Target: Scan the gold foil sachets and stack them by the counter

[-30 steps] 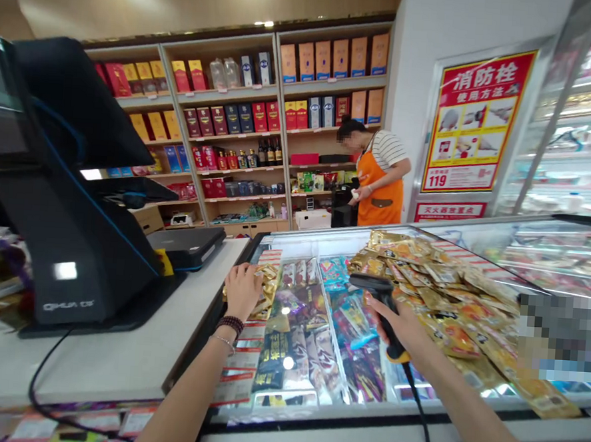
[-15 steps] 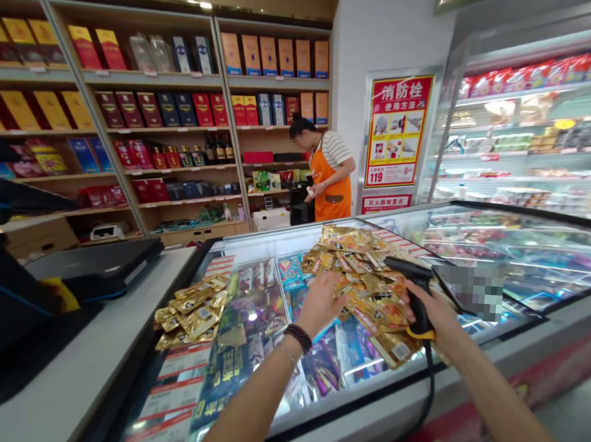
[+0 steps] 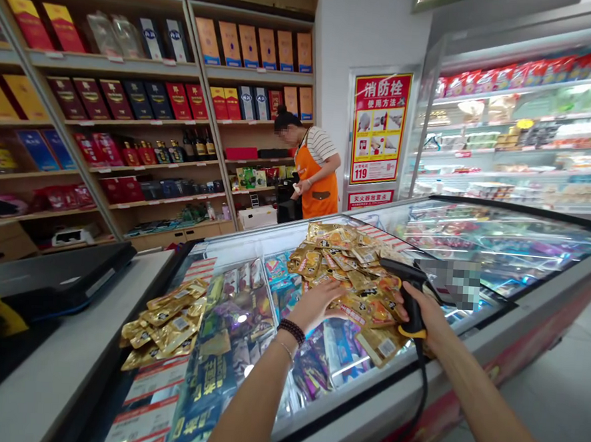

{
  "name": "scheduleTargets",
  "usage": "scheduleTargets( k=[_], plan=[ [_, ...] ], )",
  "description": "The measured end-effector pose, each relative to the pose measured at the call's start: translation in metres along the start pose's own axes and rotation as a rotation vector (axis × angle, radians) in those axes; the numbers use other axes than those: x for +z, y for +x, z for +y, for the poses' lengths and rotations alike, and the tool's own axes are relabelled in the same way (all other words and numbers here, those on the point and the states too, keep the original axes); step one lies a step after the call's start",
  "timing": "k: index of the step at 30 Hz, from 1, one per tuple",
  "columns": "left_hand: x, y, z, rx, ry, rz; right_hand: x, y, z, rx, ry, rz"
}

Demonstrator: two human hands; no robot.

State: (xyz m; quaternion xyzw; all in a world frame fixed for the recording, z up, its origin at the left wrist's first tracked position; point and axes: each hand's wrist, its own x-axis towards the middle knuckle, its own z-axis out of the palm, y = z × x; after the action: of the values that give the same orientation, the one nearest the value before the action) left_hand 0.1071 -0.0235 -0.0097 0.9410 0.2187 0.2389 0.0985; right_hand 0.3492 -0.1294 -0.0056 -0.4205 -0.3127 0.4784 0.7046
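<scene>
**Over the glass lid (image 3: 514, 241) of a chest freezer: scanner raised, left hand at the packets**

Your left hand (image 3: 310, 306) lies palm down with its fingers open and spread, the fingertips (image 3: 334, 287) at the near edge of a heap of gold foil snack packets (image 3: 347, 267). The heap sits on the lid, ahead of that hand and running under the scanner.

Your right hand (image 3: 420, 315) is closed around the grip of a black barcode scanner (image 3: 406, 281). Its nose points left and slightly away from you, out over the heap, with the head's long axis lying nearly level. The grip drops almost straight down toward you and ends in a yellow band. A black cable (image 3: 419, 388) falls from its base over the freezer's front edge.

Nothing stands between the scanner's nose and the packets. A pixelated patch (image 3: 446, 283) hides part of the lid just right of the scanner. A second, smaller heap of foil packets (image 3: 164, 323) lies at the lid's left end, beside a white counter (image 3: 62, 347). Bagged snacks (image 3: 240, 311) show under the glass. Farther off, a co-worker in an orange apron (image 3: 317, 189) stands before shelves of boxed liquor (image 3: 133, 98).
</scene>
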Motion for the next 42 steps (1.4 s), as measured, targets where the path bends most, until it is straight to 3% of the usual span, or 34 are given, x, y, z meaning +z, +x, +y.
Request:
scheduleTargets(
  k=[3, 10, 17, 23, 26, 32, 39, 42],
  plan=[
    [0.000, 0.002, 0.002, -0.024, 0.088, 0.020, 0.000, 0.000, 0.000, 0.004, 0.002, 0.010],
    [0.000, 0.010, 0.013, -0.249, 0.144, 0.087, 0.002, 0.001, 0.000, 0.003, -0.047, 0.033],
    [-0.004, 0.020, 0.005, -0.563, -0.286, 0.478, 0.013, -0.004, -0.002, 0.019, -0.118, -0.034],
    [-0.016, -0.007, -0.016, -0.678, -0.889, 0.566, 0.048, -0.016, -0.005, 0.033, -0.188, -0.188],
    [-0.030, -0.028, -0.025, -0.684, -1.040, 0.624, 0.073, -0.025, -0.005, 0.042, -0.246, -0.264],
    [-0.061, -0.066, -0.040, -0.721, -0.944, 0.720, 0.118, -0.045, 0.006, 0.009, -0.408, -0.373],
    [-0.088, -0.099, -0.053, -0.724, -0.462, 0.747, 0.143, -0.058, 0.018, -0.185, -0.808, -0.562],
    [-0.093, -0.108, -0.056, -0.727, -0.387, 0.740, 0.154, -0.063, 0.018, -0.205, -0.905, -0.590]
  ],
)
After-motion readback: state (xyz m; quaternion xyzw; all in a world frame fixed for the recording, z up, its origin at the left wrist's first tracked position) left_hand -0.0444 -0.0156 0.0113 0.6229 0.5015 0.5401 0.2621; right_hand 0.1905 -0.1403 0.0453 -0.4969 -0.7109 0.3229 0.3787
